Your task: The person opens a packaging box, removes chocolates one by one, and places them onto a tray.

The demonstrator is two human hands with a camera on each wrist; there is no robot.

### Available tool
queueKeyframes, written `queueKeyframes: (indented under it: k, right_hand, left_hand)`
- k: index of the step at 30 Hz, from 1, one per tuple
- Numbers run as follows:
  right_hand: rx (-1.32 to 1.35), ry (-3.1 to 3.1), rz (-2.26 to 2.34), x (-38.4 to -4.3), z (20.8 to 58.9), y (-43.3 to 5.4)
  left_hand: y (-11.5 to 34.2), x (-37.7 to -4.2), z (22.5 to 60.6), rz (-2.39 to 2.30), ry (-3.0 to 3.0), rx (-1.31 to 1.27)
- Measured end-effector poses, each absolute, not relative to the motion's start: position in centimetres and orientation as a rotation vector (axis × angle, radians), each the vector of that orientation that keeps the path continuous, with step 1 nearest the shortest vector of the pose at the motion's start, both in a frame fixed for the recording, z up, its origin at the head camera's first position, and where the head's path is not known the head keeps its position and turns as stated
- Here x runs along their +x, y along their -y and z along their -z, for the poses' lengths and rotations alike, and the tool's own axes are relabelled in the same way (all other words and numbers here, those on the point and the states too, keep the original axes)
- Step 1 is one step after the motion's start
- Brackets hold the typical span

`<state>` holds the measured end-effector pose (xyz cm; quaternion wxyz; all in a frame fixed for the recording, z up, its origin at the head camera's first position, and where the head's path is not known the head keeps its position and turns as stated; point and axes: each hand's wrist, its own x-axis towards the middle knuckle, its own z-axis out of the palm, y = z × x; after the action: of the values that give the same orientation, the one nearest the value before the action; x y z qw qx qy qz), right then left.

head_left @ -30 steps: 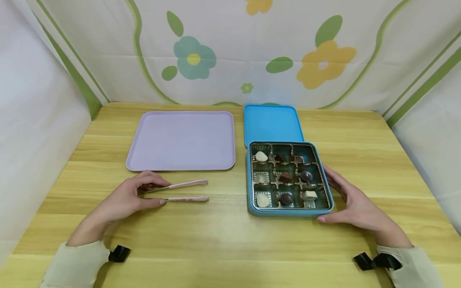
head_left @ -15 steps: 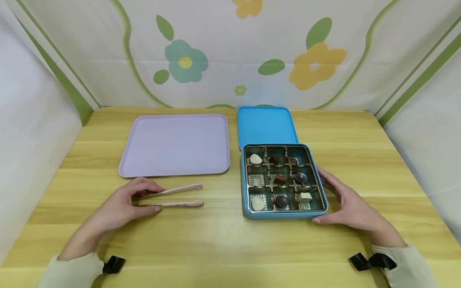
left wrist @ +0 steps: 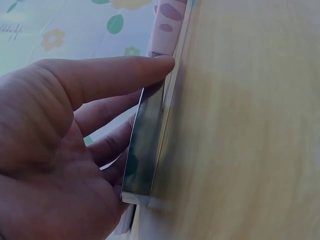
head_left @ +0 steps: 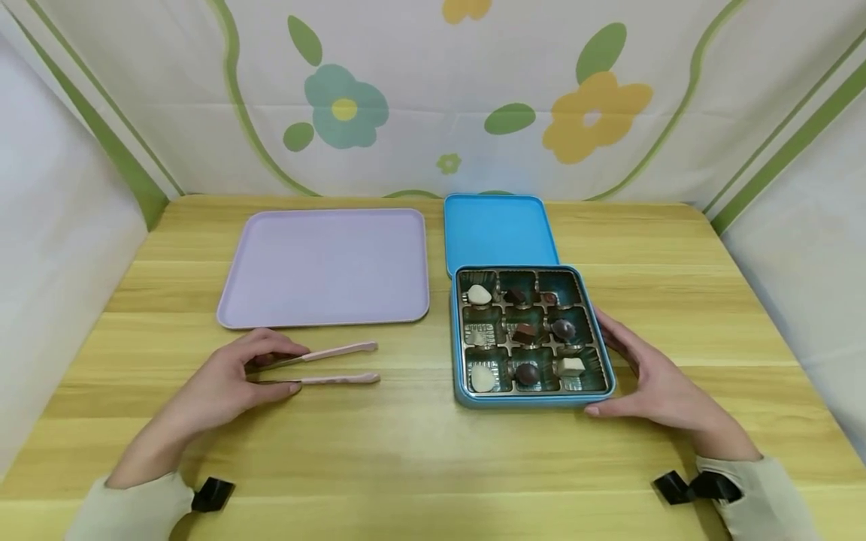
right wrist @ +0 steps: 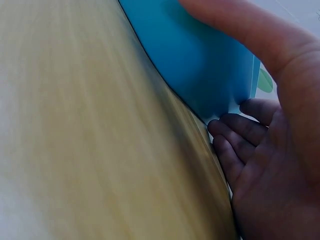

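Note:
My left hand (head_left: 226,376) holds tongs (head_left: 338,379) by their metal arms, thumb on the near arm and fingers on the far one. The pink tips point right, spread apart, low over the table. In the left wrist view the thumb lies across the metal arm (left wrist: 145,135), just below the pink part. At the right, my right hand (head_left: 659,383) grips the near right corner of a blue chocolate box (head_left: 534,402), thumb at the front and fingers along the side. White and brown chocolates (head_left: 525,333) sit in its divided insert. In the right wrist view the fingertips touch the blue side wall (right wrist: 195,65).
A lilac tray (head_left: 325,267) lies at the back left with nothing on it. Behind the box is a blue lid (head_left: 501,233), its near edge meeting the box in this view. A flowered cloth (head_left: 406,98) hangs along the table's (head_left: 419,451) back edge.
The head view has shifted slightly, so the whole scene sits a little further left. Both hands, the tongs and the box keep their places on the table.

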<state>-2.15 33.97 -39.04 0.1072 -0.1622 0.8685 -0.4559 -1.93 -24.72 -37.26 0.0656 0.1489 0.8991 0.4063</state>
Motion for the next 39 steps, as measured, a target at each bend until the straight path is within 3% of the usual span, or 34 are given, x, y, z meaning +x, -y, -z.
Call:
queueKeyframes:
  k: [17, 24, 39]
  right_hand:
    - [-0.474, -2.582, 1.321, -2.5, 38.8, -34.3]
    - [-0.473, -2.567, 1.312, -2.8, 38.8, -34.1]
    - [-0.455, -2.580, 1.311, -2.5, 38.9, -33.9]
  left_hand:
    - [23.7, -1.6, 36.1, -1.203, -2.679, 0.474]
    - [23.1, -1.2, 35.5, -1.307, -2.594, 0.350]
    - [18.0, -4.7, 31.5, -1.449, -2.692, 0.673]
